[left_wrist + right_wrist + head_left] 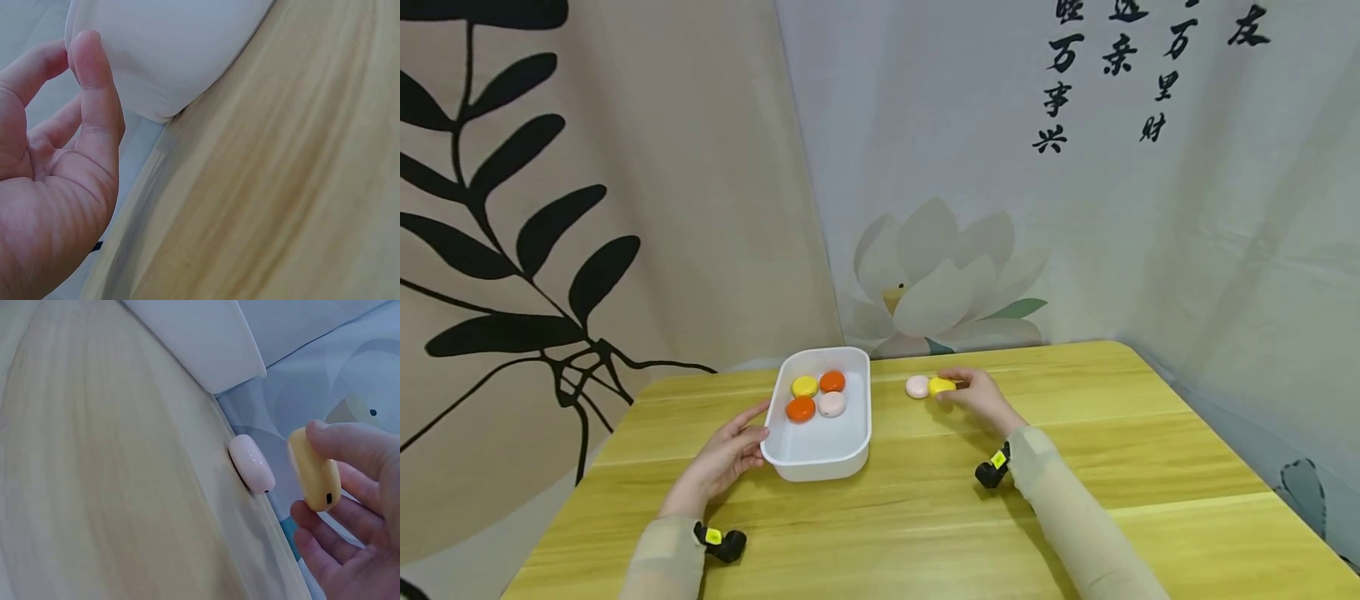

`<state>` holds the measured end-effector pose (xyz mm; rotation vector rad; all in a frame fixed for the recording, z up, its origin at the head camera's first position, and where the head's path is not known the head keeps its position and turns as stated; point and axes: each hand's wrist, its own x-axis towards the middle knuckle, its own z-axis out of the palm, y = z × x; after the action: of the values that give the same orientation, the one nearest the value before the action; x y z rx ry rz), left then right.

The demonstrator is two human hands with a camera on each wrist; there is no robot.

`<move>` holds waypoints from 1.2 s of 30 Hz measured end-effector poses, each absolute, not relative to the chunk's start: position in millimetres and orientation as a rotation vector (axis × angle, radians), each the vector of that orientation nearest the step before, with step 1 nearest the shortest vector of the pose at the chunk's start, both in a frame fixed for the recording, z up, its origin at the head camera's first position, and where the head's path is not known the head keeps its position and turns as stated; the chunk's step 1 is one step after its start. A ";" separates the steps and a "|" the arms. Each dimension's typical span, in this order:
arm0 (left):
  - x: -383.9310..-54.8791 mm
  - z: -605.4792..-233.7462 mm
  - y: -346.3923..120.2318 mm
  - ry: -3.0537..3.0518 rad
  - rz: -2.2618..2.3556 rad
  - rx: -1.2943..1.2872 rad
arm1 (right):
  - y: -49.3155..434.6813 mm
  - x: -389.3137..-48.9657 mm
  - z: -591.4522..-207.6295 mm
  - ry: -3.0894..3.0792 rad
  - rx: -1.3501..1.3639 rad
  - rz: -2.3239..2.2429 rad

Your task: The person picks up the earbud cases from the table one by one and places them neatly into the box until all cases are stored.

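My right hand (977, 398) pinches a yellow rounded disc (315, 472) between thumb and fingers, off the table in the right wrist view. A small dark slot shows on the disc's edge. Beside it, a pale pink disc (917, 387) of like shape rests on the table. To the left stands a white plastic tub (820, 450), holding a yellow disc (804, 386), two orange discs (832, 382) and a pale pink disc (831, 404). At the tub's left side, my left hand (730, 454) grips its edge with thumb and fingers (94, 62).
The wooden table (910, 533) ends just behind the tub and the loose pink disc. Printed curtains (730, 208) hang behind it. Each wrist wears a small black camera (992, 471).
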<state>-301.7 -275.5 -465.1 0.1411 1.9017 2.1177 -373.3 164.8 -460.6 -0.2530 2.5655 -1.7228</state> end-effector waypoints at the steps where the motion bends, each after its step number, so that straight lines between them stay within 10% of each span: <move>1: -301.7 -465.2 -275.3 1.899 2.120 0.140 | 165.6 -372.7 -460.0 2.585 -0.264 -1.705; 36: -302.2 -465.7 -273.5 1.934 2.097 0.117 | 183.0 -367.9 -426.1 2.634 -0.330 -1.636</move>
<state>-302.2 -273.5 -465.7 0.1165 1.9339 2.0969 -367.9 183.0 -426.1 -0.3298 2.6344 -1.6358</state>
